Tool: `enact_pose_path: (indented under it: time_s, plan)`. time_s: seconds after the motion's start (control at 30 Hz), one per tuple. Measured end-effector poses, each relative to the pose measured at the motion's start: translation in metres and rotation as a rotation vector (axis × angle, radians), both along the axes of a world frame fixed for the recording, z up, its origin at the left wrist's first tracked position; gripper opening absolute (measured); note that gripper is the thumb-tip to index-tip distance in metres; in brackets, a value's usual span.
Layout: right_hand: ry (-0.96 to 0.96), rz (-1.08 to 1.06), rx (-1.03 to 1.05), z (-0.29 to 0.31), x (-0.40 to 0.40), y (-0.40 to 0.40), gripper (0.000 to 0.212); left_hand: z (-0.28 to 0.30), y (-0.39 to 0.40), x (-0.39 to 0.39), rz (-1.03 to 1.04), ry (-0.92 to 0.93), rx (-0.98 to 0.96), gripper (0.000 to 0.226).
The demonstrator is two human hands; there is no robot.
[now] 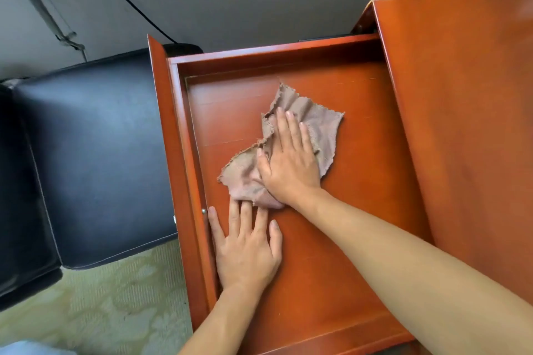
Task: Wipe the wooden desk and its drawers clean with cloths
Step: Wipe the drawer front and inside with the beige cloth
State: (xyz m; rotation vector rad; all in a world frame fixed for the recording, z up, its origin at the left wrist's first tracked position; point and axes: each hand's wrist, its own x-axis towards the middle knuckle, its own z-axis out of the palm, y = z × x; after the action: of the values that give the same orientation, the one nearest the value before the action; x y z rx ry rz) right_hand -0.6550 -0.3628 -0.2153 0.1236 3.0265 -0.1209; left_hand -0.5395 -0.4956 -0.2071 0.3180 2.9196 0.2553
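Drawer [360, 210] pulled out from desk [461, 124], bare reddish wood floor exposed. Cloth [317, 127], tan and crumpled, spread on drawer floor toward middle. Right hand [288, 164] laid flat on cloth, fingers straight and together, palm pressed down. Left hand [248, 251] laid flat on drawer floor just beside left wall, fingers spread and straight, fingertips touching near edge of cloth; nothing held. Black chair [95, 153] seen left of drawer, on patterned carpet [115, 311]. Black cable [129, 0] seen along grey wall.

Bright, even light (edges warped)
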Motion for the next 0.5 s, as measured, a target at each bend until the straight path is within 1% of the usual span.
enact_pose_path:
  time_s: [0.07, 0.17, 0.27, 0.33, 0.37, 0.4, 0.5]
  plan:
    - [0.025, -0.159, 0.017, 0.001, -0.01, 0.022, 0.08, 0.001, 0.002, -0.003, -0.012, -0.006, 0.017, 0.059]
    - [0.023, -0.436, 0.087, -0.001, -0.052, 0.05, 0.081, -0.001, 0.003, -0.003, -0.01, 0.019, 0.054, 0.067]
    - [0.0, -0.731, 0.027, 0.006, -0.105, 0.047, 0.083, -0.002, 0.003, -0.001, -0.008, 0.034, 0.049, 0.069]
    - [0.01, -0.833, -0.028, 0.009, -0.129, 0.025, 0.082, -0.001, 0.003, -0.003, -0.021, 0.045, 0.039, 0.071]
    - [0.023, -0.811, -0.039, 0.008, -0.134, 0.011, 0.081, 0.0, 0.003, -0.006, -0.034, 0.055, 0.04, 0.073]
    - [0.039, -0.738, -0.032, 0.006, -0.134, -0.002, 0.081, 0.002, 0.002, -0.011, -0.045, 0.071, 0.05, 0.071]
    - [0.075, -0.423, 0.001, -0.002, -0.107, -0.024, 0.083, 0.008, 0.005, -0.043, -0.036, 0.132, 0.082, 0.059]
